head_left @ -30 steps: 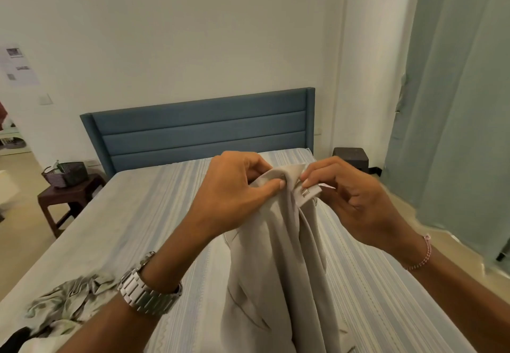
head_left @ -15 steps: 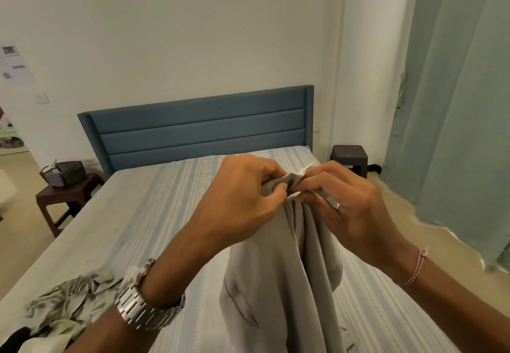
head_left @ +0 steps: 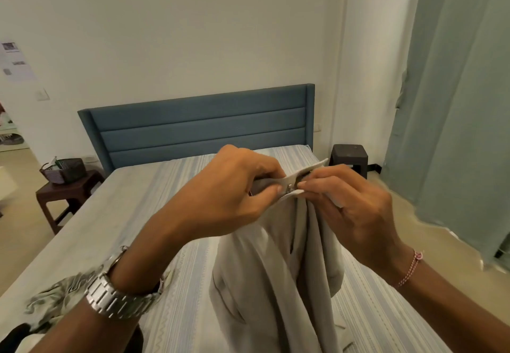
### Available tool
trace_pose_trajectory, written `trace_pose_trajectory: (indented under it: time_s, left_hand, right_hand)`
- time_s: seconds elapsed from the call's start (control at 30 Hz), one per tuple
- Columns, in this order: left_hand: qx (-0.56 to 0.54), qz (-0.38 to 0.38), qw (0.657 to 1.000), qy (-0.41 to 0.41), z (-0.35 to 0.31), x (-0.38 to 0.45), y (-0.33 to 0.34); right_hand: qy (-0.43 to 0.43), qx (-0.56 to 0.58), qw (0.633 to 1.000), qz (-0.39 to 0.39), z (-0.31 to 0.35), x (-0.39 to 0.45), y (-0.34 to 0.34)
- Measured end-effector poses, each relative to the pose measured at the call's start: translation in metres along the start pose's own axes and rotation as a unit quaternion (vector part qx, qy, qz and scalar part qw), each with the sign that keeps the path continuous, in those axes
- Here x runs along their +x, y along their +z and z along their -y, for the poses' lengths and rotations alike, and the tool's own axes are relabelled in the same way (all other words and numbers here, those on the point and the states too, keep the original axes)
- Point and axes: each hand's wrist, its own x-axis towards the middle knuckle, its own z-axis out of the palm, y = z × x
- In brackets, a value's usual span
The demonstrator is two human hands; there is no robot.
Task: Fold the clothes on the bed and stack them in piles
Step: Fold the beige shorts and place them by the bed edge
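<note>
Striped bed (head_left: 143, 209), crumpled patterned garment (head_left: 55, 300)

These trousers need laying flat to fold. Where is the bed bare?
The striped bed is bare from the blue headboard down to the hands, left of the hanging beige trousers. The near left corner is crowded by a crumpled patterned garment.

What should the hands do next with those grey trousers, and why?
Probably finish closing the metal clasp at the waistband. The left hand and right hand both pinch the top of the grey trousers, which hang unfolded over the bed. Fastened, they should lie flatter for folding.
</note>
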Motion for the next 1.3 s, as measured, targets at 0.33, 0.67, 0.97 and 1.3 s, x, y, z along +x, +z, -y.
trace_pose_trajectory:
  time_s: [0.33,0.67,0.97,1.3]
  left_hand:
    - [-0.031,0.076,0.996,0.044,0.01,-0.003,-0.006]
    - [0.119,0.119,0.986,-0.009,-0.003,0.001,-0.005]
    - [0.178,0.169,0.969,-0.041,-0.02,0.001,0.001]
    - [0.173,0.195,0.965,-0.031,-0.025,-0.005,0.005]
  right_hand:
    - [-0.028,0.078,0.996,0.035,-0.009,0.003,-0.002]
    - [-0.056,0.094,0.989,0.095,-0.007,0.0,-0.002]
    - [-0.074,0.061,0.995,0.04,-0.006,-0.001,0.001]
    - [-0.086,0.026,0.996,0.018,0.004,-0.003,0.0]
